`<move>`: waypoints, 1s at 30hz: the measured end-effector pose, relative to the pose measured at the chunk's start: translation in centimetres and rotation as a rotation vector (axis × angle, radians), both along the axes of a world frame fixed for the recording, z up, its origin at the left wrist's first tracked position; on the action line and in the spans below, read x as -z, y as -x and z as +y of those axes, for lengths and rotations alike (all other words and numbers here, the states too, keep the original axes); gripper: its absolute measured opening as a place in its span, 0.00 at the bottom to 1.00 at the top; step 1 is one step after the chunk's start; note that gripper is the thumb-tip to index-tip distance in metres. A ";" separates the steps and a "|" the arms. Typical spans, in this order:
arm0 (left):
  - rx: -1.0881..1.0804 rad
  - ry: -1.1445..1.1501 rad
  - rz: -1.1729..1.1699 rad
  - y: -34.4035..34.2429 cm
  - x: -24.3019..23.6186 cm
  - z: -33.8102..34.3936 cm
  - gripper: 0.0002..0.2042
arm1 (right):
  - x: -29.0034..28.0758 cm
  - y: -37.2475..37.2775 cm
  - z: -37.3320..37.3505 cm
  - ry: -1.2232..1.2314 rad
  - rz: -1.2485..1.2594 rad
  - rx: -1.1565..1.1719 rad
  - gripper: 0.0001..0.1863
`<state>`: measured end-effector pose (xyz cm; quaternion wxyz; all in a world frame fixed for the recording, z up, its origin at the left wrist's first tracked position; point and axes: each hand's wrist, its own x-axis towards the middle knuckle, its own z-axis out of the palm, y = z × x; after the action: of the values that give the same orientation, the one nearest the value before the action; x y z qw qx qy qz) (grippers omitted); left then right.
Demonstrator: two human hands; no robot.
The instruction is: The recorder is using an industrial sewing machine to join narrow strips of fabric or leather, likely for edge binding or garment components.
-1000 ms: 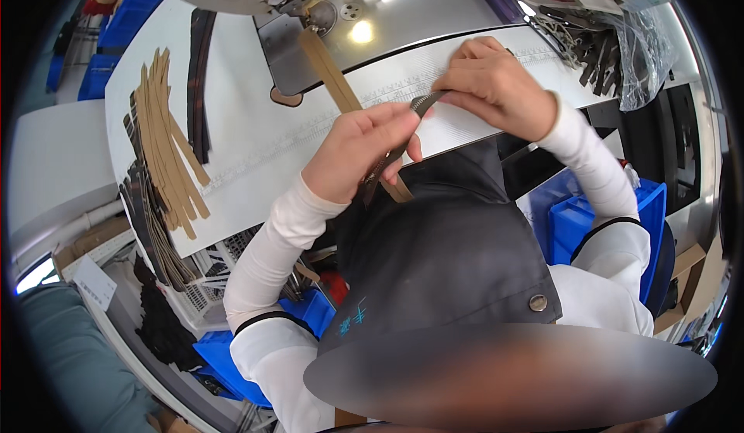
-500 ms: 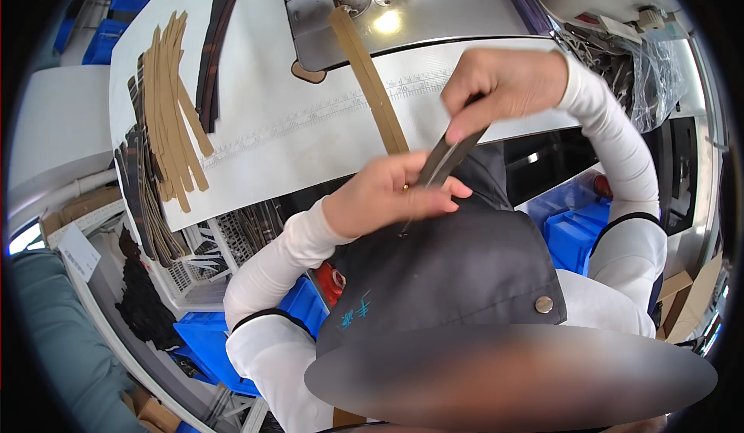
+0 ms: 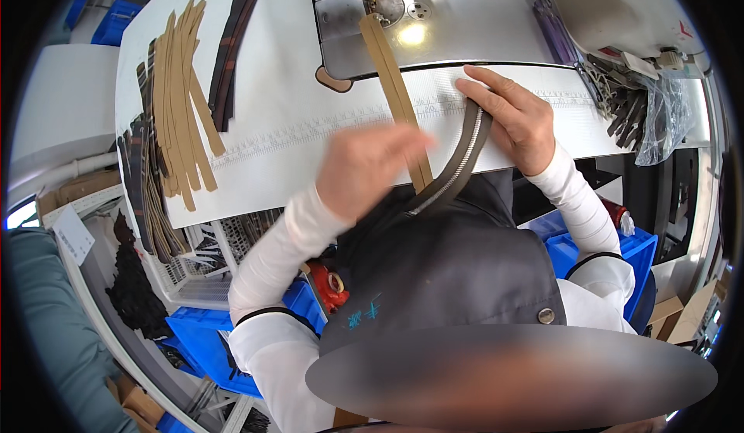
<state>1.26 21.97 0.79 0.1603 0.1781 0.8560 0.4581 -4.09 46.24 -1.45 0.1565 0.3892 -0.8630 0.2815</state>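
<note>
A dark brown zipper (image 3: 470, 150) with metal teeth curves from the white table edge onto my grey apron (image 3: 442, 270). My right hand (image 3: 515, 115) grips its upper end on the table, index finger reaching over it. My left hand (image 3: 372, 165) is motion-blurred, raised just left of the zipper, its fingers unclear. Behind it a long tan strip (image 3: 399, 100) runs from the sewing machine's presser area (image 3: 380, 3) down over the table edge. A pile of tan strips (image 3: 182, 100) lies at the left, with dark strips (image 3: 240, 30) beside it.
The white table (image 3: 287, 107) carries a printed ruler and a steel machine plate (image 3: 480, 30). A purple-handled tool (image 3: 554, 34) and plastic-wrapped bundle (image 3: 655, 115) sit at the right. Blue bins (image 3: 190, 328), a white basket (image 3: 186, 282) and cardboard boxes (image 3: 690, 317) are below and around.
My left hand has left the zipper and moved up, blurred. My right hand first swung across, then settled at the table edge with the zipper's end. The view has shifted, so the table sits further right.
</note>
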 end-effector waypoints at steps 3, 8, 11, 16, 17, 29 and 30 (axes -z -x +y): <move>-0.251 0.420 0.828 4.4 3.6 -1.0 0.28 | 0.9 0.1 -0.9 -0.004 0.008 -0.041 0.24; -0.177 0.674 0.774 5.9 5.7 -2.3 0.30 | 1.0 0.0 -1.5 0.007 -0.105 0.047 0.24; -0.108 0.677 0.797 7.1 5.5 -3.4 0.30 | 1.0 0.2 -1.2 0.002 -0.096 0.008 0.24; -0.065 0.686 0.899 8.5 5.3 -3.8 0.28 | 0.4 -0.1 -0.9 0.006 -0.114 0.017 0.23; -0.084 0.690 0.923 8.4 5.2 -3.8 0.27 | 0.4 -0.2 -0.7 0.001 -0.122 0.036 0.22; -0.195 0.640 0.882 7.8 5.6 -2.0 0.21 | 0.6 -0.1 -0.5 0.027 -0.178 0.064 0.18; -0.194 0.637 0.883 7.8 5.5 -2.0 0.21 | 0.5 0.0 -0.5 0.001 -0.163 0.056 0.17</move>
<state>-6.58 19.98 -4.73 -0.2107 0.2165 0.9506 0.0710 -4.05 45.70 -1.94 0.0940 0.3405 -0.8833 0.3082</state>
